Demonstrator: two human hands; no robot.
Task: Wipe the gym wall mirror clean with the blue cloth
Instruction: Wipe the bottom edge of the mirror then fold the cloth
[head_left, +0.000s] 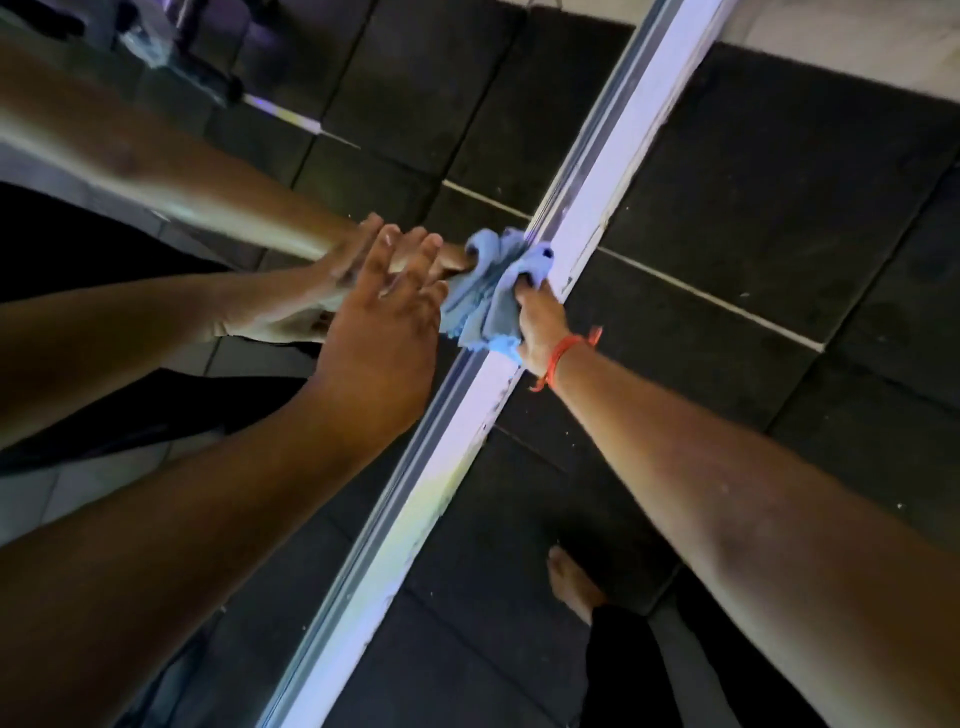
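The wall mirror (395, 93) fills the left part of the view, and its pale bottom frame (602, 171) runs diagonally from lower left to upper right. My left hand (382, 332) lies flat on the glass with fingers spread, meeting its own reflection. My right hand (537, 325), with an orange thread at the wrist, grips the bunched blue cloth (488, 296) and presses it against the mirror's lower edge by the frame. The cloth's reflection shows just beyond it.
Dark rubber floor tiles (779, 218) with pale seams lie right of the frame. My bare foot (571, 582) and a dark trouser leg stand on the floor at the bottom. Reflected gym equipment (197, 57) shows at the top left of the mirror.
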